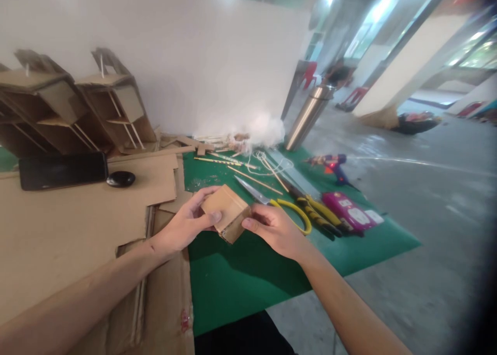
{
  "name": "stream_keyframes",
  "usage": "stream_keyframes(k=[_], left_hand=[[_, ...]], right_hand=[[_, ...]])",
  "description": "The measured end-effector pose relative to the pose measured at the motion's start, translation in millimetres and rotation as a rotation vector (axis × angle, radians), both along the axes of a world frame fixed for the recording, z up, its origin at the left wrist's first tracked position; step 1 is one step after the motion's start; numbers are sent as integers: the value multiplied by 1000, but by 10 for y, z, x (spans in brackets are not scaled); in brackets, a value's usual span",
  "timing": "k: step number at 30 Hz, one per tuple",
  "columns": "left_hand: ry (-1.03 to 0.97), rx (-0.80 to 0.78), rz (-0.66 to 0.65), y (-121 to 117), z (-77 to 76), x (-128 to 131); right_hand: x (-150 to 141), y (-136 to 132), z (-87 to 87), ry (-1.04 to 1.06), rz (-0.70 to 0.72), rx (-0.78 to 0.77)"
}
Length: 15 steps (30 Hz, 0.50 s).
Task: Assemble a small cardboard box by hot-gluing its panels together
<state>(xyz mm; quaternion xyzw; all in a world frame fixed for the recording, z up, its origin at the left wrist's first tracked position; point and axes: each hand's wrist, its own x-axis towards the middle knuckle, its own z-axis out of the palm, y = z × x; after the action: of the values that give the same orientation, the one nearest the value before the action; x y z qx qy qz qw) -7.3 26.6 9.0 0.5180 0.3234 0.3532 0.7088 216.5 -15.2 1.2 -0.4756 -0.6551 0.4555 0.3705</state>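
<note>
Above the green tabletop [217, 277] I hold a small cardboard box [229, 210] tilted in both hands. My left hand [194, 215] grips its left side, the thumb lying on the upper face. At the opposite end, my right hand [274, 228] pinches the right side between thumb and fingers; its curled fingers are partly hidden. Just behind the box lie scissors [252, 189] with yellow handles. Pliers [316, 215] with yellow and black grips rest to the right of the scissors.
Cardboard sheets [77, 231] cover the left, carrying a phone [64, 171] and a black mouse [121, 178]. Cardboard shelf-like structures [116, 101] stand behind. A steel flask [308, 117], a glue gun [334, 166], a magenta device [349, 211] and thin sticks [254, 179] are farther back and right.
</note>
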Motion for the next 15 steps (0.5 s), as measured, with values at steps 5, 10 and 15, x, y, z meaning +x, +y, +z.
stream_keyframes(k=[5, 10, 15], left_hand=[[5, 80, 4, 11, -39, -21], [37, 118, -21, -7, -18, -42], [52, 82, -29, -25, -5, -44]], right_hand=[[-11, -5, 21, -13, 12, -4], [-22, -18, 38, 4, 23, -8], [-32, -18, 67, 54, 14, -2]])
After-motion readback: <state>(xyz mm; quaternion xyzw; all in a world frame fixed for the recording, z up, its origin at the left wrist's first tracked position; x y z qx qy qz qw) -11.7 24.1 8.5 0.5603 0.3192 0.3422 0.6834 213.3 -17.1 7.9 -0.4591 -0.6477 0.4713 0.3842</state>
